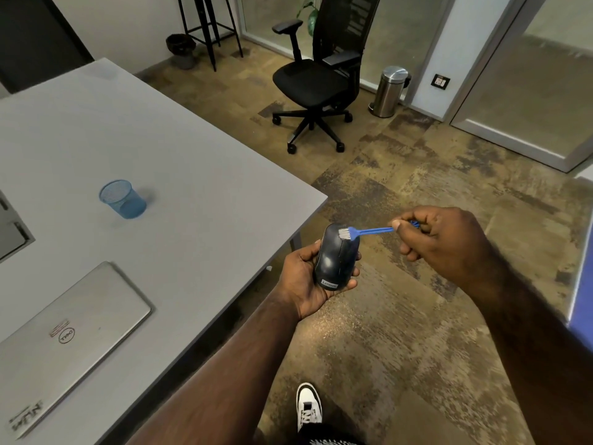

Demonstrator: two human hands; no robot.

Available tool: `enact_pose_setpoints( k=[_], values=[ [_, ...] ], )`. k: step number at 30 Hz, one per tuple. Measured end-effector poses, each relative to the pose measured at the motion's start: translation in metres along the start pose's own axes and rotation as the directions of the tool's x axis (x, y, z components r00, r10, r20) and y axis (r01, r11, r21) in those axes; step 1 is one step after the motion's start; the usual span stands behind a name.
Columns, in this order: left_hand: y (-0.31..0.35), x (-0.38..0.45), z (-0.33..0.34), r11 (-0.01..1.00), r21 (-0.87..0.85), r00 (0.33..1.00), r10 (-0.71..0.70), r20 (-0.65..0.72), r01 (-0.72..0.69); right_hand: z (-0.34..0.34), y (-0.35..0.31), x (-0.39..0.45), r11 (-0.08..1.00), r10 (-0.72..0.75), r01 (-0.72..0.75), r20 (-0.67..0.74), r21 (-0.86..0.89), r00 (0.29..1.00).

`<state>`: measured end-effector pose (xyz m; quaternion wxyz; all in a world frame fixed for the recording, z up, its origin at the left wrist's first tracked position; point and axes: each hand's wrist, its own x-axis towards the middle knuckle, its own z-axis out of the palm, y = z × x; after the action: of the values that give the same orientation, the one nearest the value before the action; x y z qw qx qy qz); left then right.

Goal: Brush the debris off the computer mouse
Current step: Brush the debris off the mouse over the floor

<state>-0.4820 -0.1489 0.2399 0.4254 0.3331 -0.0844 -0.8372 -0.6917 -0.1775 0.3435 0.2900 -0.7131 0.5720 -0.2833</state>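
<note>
Brushing a dark computer mouse point(335, 261) beside the table point(192, 194).
Left hand point(308, 284) cupped around mouse; right hand point(442, 242) pinching blue brush point(369, 232), bristles touching its front end.

Grey table point(199, 175) on the left carries a closed silver Dell laptop point(64, 342) near its front edge and a blue mesh cup point(123, 200) upright further back, well apart from the laptop; a recessed panel point(12, 232) sits at the table's far left edge. On the mottled brown carpet point(401, 316): black office chair point(316, 81) on castors, steel pedal bin point(390, 91) just right of it by the wall, black stool legs point(211, 30) and a dark pot point(181, 49) at the back. White-and-black sneaker point(308, 404) at bottom centre, wall socket point(441, 81) right of the bin, plant leaves point(309, 11) behind the chair
</note>
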Motion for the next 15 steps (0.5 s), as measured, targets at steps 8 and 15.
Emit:
enact_pose_setpoints(
  k=[8,15],
  values=[
    [0.0014,0.0011,-0.0037,0.997,-0.072,1.000,0.016,-0.003,-0.016,-0.0006,0.0015,-0.0025,0.995,0.031,-0.035,0.053,0.095,0.998],
    [0.0019,0.0035,-0.0075,0.991,-0.133,1.000,0.026,0.009,-0.025,-0.0029,0.0033,-0.0028,0.996,-0.018,0.021,-0.031,0.084,0.999]
  ],
)
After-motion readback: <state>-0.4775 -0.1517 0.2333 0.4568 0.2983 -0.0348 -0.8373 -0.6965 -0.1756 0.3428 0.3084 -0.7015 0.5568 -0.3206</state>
